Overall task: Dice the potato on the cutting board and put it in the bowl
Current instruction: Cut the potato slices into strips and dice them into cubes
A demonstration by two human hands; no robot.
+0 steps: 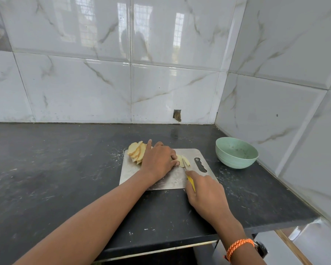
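Potato (180,159): partly sliced, no dice yet; slices (136,152) at board's (172,180) far-left corner. Left hand (158,159) grips potato; right hand (204,190) grips knife (191,182). Bowl (236,154) holds no potato.

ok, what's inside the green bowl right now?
The green bowl holds no potato pieces; only a few small dark specks show on its inner wall. The near inner side is hidden by the rim. Slices sit on the cutting board.
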